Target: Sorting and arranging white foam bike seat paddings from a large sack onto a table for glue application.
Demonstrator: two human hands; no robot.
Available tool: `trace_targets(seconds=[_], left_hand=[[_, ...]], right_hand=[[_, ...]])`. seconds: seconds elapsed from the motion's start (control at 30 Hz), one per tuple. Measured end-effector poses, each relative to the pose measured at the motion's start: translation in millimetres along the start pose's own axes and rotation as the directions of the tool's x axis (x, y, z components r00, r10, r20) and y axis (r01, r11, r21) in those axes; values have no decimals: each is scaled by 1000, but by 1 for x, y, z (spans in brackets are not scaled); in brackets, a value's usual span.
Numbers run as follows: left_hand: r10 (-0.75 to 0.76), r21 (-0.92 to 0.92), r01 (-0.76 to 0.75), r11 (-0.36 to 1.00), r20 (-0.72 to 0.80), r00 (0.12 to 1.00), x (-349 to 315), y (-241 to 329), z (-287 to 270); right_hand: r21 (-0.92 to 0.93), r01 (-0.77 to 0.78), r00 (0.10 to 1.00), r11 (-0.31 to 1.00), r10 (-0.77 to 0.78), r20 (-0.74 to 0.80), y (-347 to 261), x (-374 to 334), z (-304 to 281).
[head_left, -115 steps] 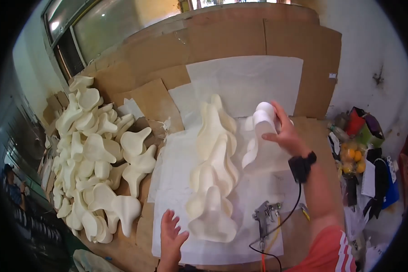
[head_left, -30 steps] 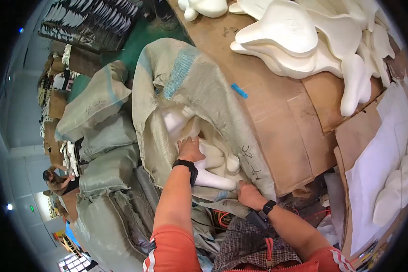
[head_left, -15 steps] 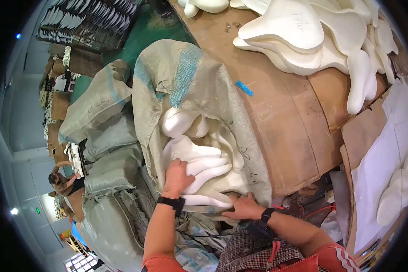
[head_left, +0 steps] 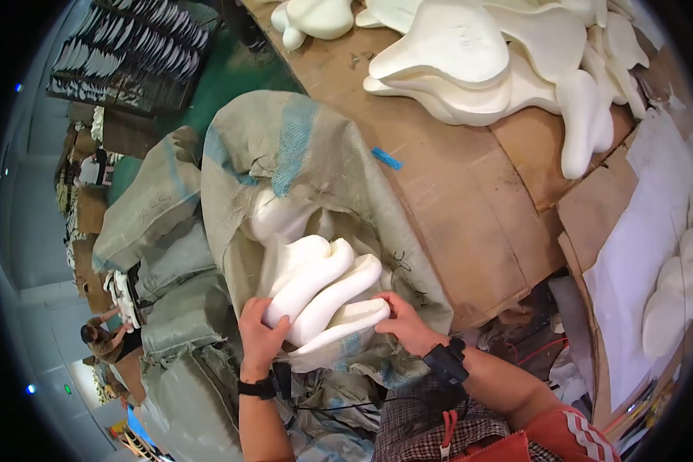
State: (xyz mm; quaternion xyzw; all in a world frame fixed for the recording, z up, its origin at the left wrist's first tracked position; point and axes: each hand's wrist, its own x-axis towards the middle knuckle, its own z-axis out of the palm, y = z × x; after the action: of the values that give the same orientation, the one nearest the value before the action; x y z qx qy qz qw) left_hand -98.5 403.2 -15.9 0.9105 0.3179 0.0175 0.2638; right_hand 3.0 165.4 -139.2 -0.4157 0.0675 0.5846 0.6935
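Several white foam saddle pads (head_left: 337, 296), broad at one end and narrow at the other, lie side by side in a bunch at the near mouth of a woven sack (head_left: 242, 123). My left hand (head_left: 262, 331) grips the bunch from its left side, thumb on top. At the right end of the nearest pad, my right hand (head_left: 408, 326) has its fingers closed on the edge. The fingers underneath are hidden. Deeper in the sack sit more foam pads (head_left: 279, 215), partly covered by the bunch and the sack's folds. The sack is pale with blue stripes.
A cardboard-covered table (head_left: 470, 208) stands on the right, with a heap of foam pads (head_left: 446, 46) at its far side and a blue strip (head_left: 386, 159) near its edge. Filled sacks (head_left: 150, 192) are piled left. Another person (head_left: 112, 335) works beyond them.
Both hands have drawn the bunch of pads up and turned it. My right hand has come up from the sack's near rim onto the nearest pad. The view has shifted slightly.
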Motion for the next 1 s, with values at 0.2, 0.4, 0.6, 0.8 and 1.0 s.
trace_targets(seconds=[0.2, 0.4, 0.6, 0.8, 1.0], left_hand=[[246, -36, -258, 965, -199, 949, -9, 89, 0], [430, 144, -407, 902, -395, 812, -51, 180, -14], [560, -108, -629, 770, -359, 747, -100, 332, 35], [744, -630, -657, 415, -180, 643, -226, 535, 90], [925, -847, -451, 283, 117, 361, -370, 696, 180]], right_hand=[[-93, 422, 906, 902, -424, -8, -101, -41, 15], [-339, 710, 635, 617, -769, -72, -185, -133, 28], [-611, 720, 266, 330, -944, -196, -233, -329, -24], [-857, 475, -35, 201, -968, -247, -258, -594, -96], [-681, 577, 4, 450, -836, -548, -259, -800, -212]])
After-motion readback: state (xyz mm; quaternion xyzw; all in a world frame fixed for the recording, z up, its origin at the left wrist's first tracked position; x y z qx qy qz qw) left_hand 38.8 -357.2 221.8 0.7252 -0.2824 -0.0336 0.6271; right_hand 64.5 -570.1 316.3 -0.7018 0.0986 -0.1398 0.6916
